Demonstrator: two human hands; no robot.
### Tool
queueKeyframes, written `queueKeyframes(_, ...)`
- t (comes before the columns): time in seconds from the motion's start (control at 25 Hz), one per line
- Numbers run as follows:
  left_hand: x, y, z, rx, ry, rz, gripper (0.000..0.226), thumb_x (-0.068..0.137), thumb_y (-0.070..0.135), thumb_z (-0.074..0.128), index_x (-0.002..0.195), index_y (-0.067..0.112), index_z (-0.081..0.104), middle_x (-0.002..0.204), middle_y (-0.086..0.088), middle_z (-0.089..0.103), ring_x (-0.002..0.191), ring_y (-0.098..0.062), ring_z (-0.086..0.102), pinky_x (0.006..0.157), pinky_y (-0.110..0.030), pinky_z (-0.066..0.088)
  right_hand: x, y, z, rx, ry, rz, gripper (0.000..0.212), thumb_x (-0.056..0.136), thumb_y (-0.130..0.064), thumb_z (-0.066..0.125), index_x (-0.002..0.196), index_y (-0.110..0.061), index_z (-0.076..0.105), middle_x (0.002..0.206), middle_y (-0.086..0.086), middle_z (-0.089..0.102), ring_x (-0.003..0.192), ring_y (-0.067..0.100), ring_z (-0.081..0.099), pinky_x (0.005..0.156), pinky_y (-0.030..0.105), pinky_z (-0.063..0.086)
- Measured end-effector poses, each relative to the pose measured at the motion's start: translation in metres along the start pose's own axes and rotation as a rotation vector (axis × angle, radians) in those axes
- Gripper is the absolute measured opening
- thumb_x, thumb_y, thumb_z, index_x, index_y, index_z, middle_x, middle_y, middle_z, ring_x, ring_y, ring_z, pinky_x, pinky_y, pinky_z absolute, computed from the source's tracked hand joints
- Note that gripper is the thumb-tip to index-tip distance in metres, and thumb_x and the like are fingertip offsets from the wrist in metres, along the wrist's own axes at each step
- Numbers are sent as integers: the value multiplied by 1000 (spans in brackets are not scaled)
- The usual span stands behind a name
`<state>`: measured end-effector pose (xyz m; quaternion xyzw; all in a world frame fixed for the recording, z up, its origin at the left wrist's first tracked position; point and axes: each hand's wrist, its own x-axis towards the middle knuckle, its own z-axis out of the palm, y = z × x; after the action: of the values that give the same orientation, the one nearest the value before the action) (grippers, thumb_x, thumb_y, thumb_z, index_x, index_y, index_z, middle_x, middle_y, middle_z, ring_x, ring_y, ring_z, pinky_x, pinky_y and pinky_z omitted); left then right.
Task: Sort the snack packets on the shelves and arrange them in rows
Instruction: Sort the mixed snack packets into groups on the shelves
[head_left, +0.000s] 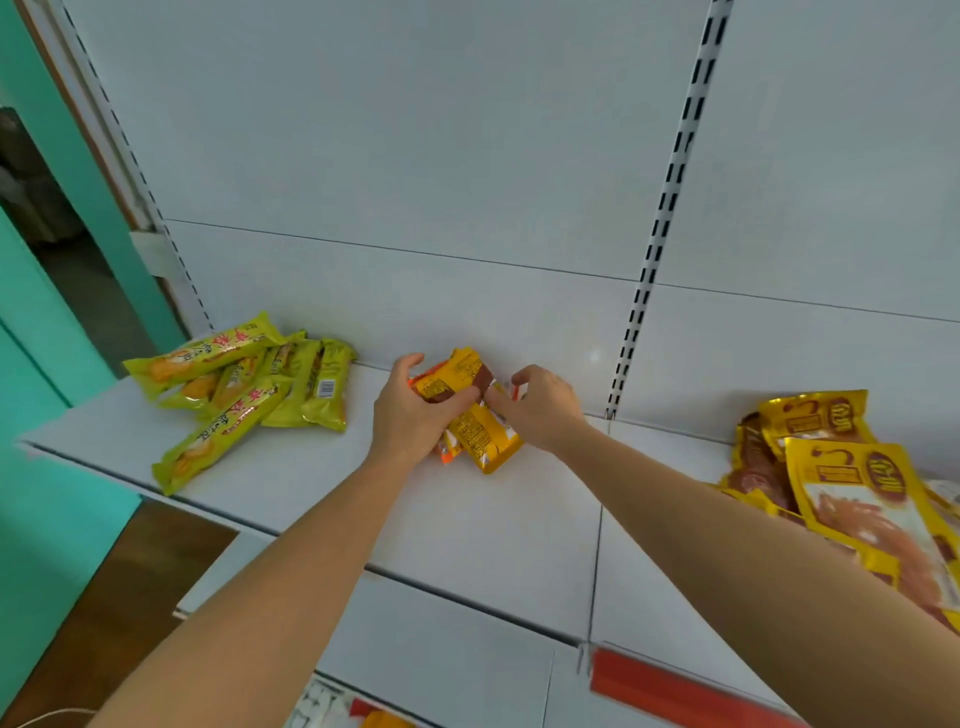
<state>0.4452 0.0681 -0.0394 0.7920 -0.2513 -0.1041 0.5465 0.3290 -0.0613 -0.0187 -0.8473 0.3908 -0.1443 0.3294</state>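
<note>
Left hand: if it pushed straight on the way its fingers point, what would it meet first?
The left hand already grips the orange-yellow snack packets; past them it would probably meet the right hand, though depth is unclear.

Your left hand and right hand are both bare, and so are your forearms, sleeveless right down to the frame's bottom edge.

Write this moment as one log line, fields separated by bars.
left hand: grips orange packets | right hand: pinches same packets | place: shelf middle | green packets: heaped left | step: sorting underway
</note>
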Motion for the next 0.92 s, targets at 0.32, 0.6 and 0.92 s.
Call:
queueKeyframes(0.32, 5, -7, 7, 238, 16, 82, 109, 34, 90, 73, 131, 45, 51, 131, -3, 49, 123, -25, 55, 103, -49, 48, -12, 26, -18, -216, 44, -71, 48, 91, -49, 64, 129, -21, 53, 120, 7, 58, 110, 27, 56, 86, 39, 51)
queueKeyframes(0.6, -16, 47, 54, 396, 168, 344, 78, 77, 72, 48, 145, 35, 40, 166, -13, 10, 154, -35, 8, 117, -70, 8, -57, 78, -105, -274, 190, -97, 30, 96, -38, 57, 122, -23, 60, 117, 4, 59, 106, 26, 58, 84, 36, 50)
queueKeyframes(0.92, -132, 169, 231, 489, -504, 973, 67, 84, 56, 40, 140, 21, 54, 149, -4, 47, 140, -26, 41, 112, -48, 34, -168, 217, -270, -490, 386, 81, 31, 86, -29, 56, 115, -24, 66, 111, 4, 63, 109, 27, 57, 90, 42, 50)
